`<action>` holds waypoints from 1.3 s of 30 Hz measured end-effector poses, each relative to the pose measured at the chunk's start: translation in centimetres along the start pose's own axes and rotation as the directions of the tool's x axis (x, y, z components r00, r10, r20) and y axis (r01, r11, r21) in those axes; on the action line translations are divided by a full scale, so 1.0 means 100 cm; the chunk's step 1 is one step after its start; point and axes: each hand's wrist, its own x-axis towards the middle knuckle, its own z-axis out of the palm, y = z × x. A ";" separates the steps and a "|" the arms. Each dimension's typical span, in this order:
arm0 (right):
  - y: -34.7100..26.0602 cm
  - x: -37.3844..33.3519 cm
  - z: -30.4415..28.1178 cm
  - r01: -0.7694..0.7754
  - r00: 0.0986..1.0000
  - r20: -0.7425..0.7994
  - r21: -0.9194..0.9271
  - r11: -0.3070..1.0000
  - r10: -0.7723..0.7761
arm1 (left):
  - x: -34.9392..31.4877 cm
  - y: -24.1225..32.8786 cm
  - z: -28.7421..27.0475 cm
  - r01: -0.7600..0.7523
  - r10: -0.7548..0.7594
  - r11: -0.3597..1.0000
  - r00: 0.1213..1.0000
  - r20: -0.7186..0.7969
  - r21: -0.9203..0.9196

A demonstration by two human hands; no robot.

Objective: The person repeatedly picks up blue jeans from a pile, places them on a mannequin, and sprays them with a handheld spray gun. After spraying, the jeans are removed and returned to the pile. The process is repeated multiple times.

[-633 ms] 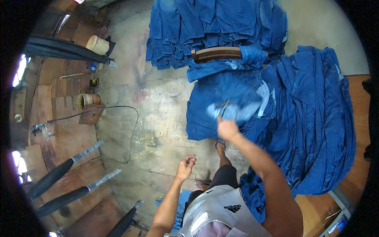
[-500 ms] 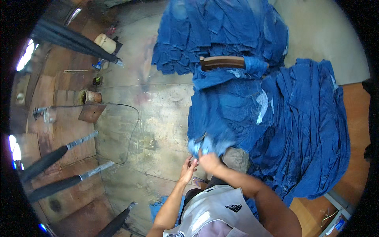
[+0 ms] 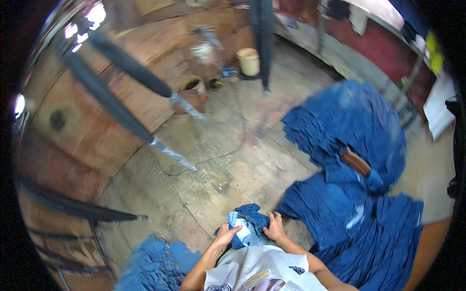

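In front of my body a dark blue denim garment (image 3: 253,214) is bunched up, its pale inner side and white pocket-like cloth turned outward. My left hand (image 3: 227,234) grips its left edge, with the thumb lying over the pale cloth. At the opposite edge my right hand (image 3: 275,227) has its fingers closed on the denim. The lower part of the garment is hidden against my lap. To the right lies a spread heap of dark blue denim (image 3: 323,203), close to my right hand.
A tall denim pile (image 3: 349,121) stands at the far right, with a curved brown wooden piece (image 3: 356,162) on it. Lighter blue denim (image 3: 150,264) lies at lower left. Dark padded poles (image 3: 109,104) with wrapped tips jut in from the left. A beige bucket (image 3: 248,62) stands at the back.
The view has swung left. My hands have drawn the garment away from the right-hand heap and toward my body, and they now hold it spread between them.
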 end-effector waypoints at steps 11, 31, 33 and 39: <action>-0.182 0.090 0.066 0.519 0.820 0.072 0.323 0.791 -0.568 | -0.039 0.077 -0.227 -0.318 0.263 0.919 0.935 -0.236 -0.234; -0.415 0.290 0.047 0.230 0.921 0.228 0.336 0.913 -0.316 | 0.025 0.154 -0.380 -0.421 0.363 0.905 0.839 -0.406 -0.060; -0.432 0.316 0.040 0.214 0.917 0.230 0.404 0.889 -0.325 | 0.047 0.195 -0.390 -0.438 0.413 0.898 0.805 -0.425 0.041; -0.499 0.397 0.011 0.384 0.907 0.022 0.366 0.847 -0.421 | 0.106 0.356 -0.416 -0.234 0.688 0.652 0.583 -0.432 0.722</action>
